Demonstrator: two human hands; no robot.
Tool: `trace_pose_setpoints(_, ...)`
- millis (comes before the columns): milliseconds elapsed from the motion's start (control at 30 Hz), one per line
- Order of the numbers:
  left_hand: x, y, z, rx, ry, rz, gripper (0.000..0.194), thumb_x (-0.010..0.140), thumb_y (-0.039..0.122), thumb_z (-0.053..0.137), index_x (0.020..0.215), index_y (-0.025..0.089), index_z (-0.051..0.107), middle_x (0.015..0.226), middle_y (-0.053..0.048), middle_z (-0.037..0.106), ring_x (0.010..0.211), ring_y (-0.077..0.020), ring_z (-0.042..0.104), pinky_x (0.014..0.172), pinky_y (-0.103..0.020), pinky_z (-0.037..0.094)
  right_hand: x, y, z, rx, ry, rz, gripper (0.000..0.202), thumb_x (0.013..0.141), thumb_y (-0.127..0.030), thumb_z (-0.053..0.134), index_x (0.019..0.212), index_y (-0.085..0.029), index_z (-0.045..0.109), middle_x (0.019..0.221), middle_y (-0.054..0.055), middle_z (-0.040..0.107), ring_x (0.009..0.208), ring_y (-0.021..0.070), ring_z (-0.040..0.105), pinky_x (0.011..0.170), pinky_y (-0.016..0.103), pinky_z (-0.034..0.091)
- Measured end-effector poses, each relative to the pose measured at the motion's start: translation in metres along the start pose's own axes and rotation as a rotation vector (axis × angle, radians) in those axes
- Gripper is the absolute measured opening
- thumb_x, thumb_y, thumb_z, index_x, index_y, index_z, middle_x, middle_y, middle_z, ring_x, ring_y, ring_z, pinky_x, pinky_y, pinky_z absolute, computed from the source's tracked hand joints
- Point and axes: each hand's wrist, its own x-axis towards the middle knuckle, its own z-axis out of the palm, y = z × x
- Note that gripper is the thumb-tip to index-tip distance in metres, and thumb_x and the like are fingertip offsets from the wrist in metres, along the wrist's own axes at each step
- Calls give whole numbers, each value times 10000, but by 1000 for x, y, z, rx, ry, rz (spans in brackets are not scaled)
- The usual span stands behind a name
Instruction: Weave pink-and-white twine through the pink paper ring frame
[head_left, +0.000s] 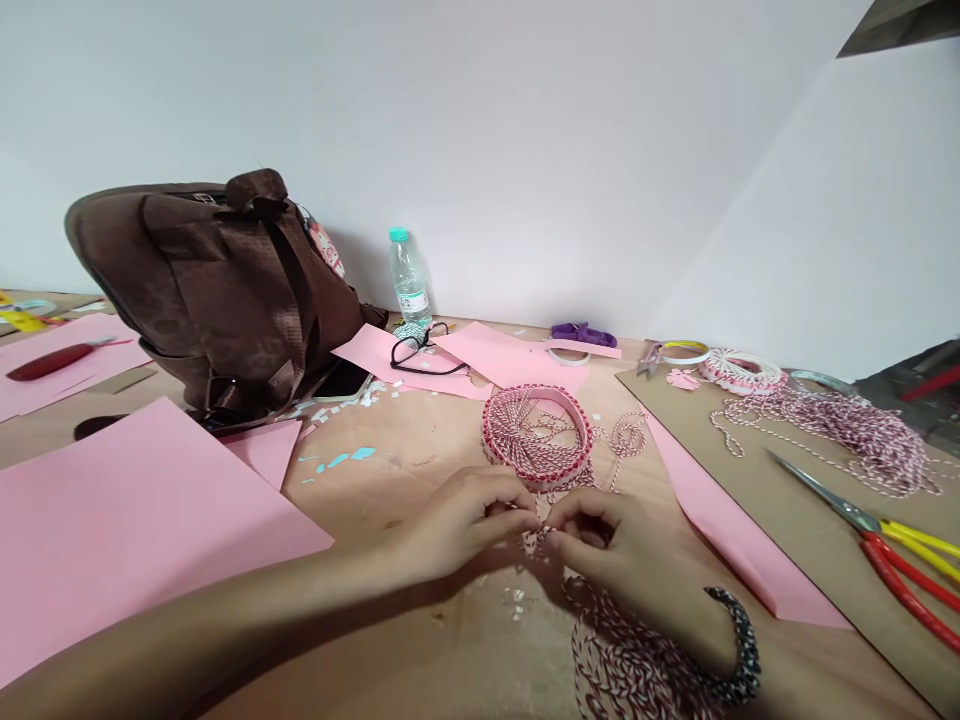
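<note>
My left hand and my right hand meet at the middle of the table, fingertips pinched close together on red-and-white twisted cord. Just beyond them lies a pink ring with red notches round its rim and the same cord strung across its inside in a fan. A loose heap of that cord spreads below my right wrist, which wears a dark braided band. A few loops of cord lie to the right of the ring. My fingers hide part of the pinched cord.
Pink sheets lie on the left, before a brown backpack. A water bottle, black glasses and a phone are farther back. On a brown board at right are scissors, a cord pile and a white-strung ring.
</note>
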Motion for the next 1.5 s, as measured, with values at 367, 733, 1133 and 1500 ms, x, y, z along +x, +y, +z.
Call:
trace_pose_setpoints(367,3,-3,2,-437,-67,-162,283,798,376,622,921,129,684,835,-61,681,726,-146,590,623,-248,435,1,-2,-4,226,-16,59,249,814,-415,598,730,-183,638,663,-5,604,601,108,526,549,233,403)
trace_pose_setpoints(733,0,0,1,-491,-77,-163,203,770,332,631,806,133,641,754,-48,658,688,-140,589,602,-249,440,-1,1,-5,205,19,-2,219,871,-376,522,744,-199,536,630,-33,498,567,109,458,521,231,374)
trace_pose_setpoints(1133,-3,9,1,-364,-72,-184,153,775,274,603,803,134,658,761,-27,654,649,-105,553,609,-228,418,-2,-2,-11,31,104,-256,80,820,-294,626,772,-237,656,818,24,579,795,173,540,723,316,428)
trace_pose_setpoints(1500,-3,4,-1,-252,-76,-227,245,806,361,582,728,132,620,533,43,463,461,-55,325,429,-191,206,2,1,-13,845,-216,-13,213,776,-330,585,656,-212,456,582,-40,395,530,114,351,535,257,349)
